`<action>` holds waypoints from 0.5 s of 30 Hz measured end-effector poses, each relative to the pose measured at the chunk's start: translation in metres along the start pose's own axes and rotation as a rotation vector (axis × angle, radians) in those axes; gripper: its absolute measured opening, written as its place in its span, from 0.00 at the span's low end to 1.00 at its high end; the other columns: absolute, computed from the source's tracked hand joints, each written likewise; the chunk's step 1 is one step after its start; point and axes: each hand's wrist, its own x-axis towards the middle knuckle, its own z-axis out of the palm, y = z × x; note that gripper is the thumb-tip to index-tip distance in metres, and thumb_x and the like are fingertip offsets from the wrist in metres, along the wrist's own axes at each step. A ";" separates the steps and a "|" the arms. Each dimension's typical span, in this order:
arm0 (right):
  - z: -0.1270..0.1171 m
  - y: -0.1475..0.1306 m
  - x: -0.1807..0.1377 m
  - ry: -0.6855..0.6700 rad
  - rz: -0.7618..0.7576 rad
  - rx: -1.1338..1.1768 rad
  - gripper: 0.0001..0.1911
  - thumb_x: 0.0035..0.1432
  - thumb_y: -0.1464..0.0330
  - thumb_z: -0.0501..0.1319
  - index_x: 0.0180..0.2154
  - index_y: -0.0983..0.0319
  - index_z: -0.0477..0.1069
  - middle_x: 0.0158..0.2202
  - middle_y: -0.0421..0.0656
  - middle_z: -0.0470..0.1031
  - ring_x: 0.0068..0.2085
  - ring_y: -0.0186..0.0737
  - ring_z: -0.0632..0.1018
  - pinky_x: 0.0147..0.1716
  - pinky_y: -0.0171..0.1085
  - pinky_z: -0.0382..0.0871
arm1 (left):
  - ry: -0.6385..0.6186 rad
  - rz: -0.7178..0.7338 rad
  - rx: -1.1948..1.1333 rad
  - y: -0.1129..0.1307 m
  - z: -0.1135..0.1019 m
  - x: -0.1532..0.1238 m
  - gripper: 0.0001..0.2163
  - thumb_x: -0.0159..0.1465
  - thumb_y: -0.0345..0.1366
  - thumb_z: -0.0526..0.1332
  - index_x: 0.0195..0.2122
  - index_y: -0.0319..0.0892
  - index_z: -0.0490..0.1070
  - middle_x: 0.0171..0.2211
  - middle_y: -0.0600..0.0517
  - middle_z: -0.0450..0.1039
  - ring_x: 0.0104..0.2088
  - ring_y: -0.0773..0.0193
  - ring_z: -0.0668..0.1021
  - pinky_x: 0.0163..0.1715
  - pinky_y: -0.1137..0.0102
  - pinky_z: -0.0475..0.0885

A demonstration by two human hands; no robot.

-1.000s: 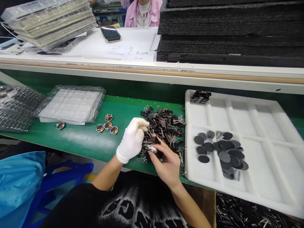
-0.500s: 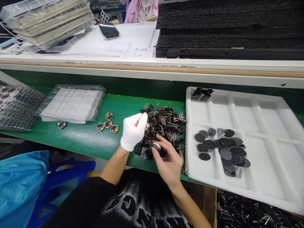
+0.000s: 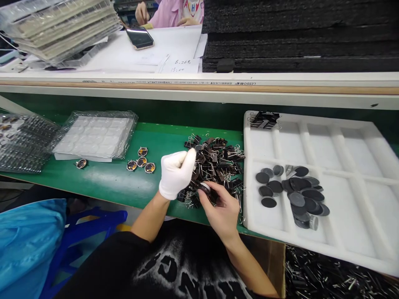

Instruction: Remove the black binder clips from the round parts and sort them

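Observation:
My left hand (image 3: pixel 177 172), in a white glove, is closed with thumb and forefinger pressed together. A small grey round disc (image 3: pixel 198 148) shows right at its fingertips; whether they grip it I cannot tell. Bare fingers of my right hand (image 3: pixel 222 209) close around a small round dark piece with a pale rim (image 3: pixel 205 187), held at the near side of a heap of black binder clips (image 3: pixel 222 160). Part of that piece is hidden by the fingers. Left of my hands, several small round pieces with dark and orange faces (image 3: pixel 141 162) lie on the green bench (image 3: pixel 109 182).
At right, a white compartment tray (image 3: pixel 343 241) holds dark round discs (image 3: pixel 301 195) and a clip cluster (image 3: pixel 264 119). Clear plastic trays (image 3: pixel 96 133) lie left. Across the front runs a shelf edge (image 3: pixel 187 95) with a phone (image 3: pixel 139 38) above. A co-worker's hand (image 3: pixel 142 13) shows behind.
My left hand has shifted slightly right. The right forefinger has drawn down nearer the round piece, which has tilted a little. Behind the shelf, a co-worker's hand has come into view.

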 end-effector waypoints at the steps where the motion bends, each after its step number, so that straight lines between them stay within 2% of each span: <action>1: 0.000 -0.001 0.000 0.001 -0.002 -0.002 0.08 0.61 0.69 0.69 0.44 0.58 0.80 0.40 0.41 0.85 0.38 0.41 0.85 0.40 0.38 0.81 | -0.002 -0.006 -0.008 0.000 0.000 0.000 0.24 0.72 0.39 0.59 0.16 0.41 0.68 0.15 0.56 0.66 0.18 0.72 0.68 0.23 0.70 0.62; 7: 0.002 -0.005 -0.002 0.065 -0.051 -0.035 0.07 0.62 0.70 0.68 0.43 0.60 0.79 0.37 0.41 0.84 0.34 0.39 0.84 0.36 0.36 0.80 | -0.029 -0.017 0.014 0.003 0.004 -0.003 0.25 0.72 0.40 0.59 0.16 0.41 0.68 0.14 0.56 0.65 0.17 0.72 0.67 0.22 0.70 0.61; 11: -0.001 -0.004 -0.001 0.080 -0.085 -0.043 0.07 0.62 0.71 0.68 0.44 0.59 0.78 0.37 0.40 0.84 0.33 0.38 0.83 0.35 0.36 0.80 | -0.042 -0.094 -0.034 0.006 0.009 -0.005 0.24 0.73 0.43 0.58 0.18 0.42 0.69 0.16 0.55 0.67 0.18 0.71 0.69 0.23 0.71 0.64; 13: -0.011 -0.002 0.004 0.082 -0.153 -0.049 0.09 0.62 0.73 0.68 0.45 0.59 0.78 0.38 0.41 0.83 0.34 0.38 0.83 0.36 0.37 0.80 | -0.154 -0.132 -0.060 0.009 0.008 -0.002 0.23 0.73 0.45 0.56 0.21 0.42 0.70 0.19 0.55 0.70 0.21 0.69 0.72 0.25 0.71 0.67; 15: -0.030 0.001 0.013 0.061 -0.327 -0.103 0.14 0.63 0.76 0.66 0.50 0.59 0.77 0.42 0.44 0.84 0.40 0.42 0.84 0.40 0.41 0.80 | -0.380 -0.148 -0.057 0.015 0.005 0.007 0.19 0.74 0.45 0.53 0.30 0.43 0.74 0.25 0.53 0.74 0.27 0.67 0.76 0.30 0.72 0.71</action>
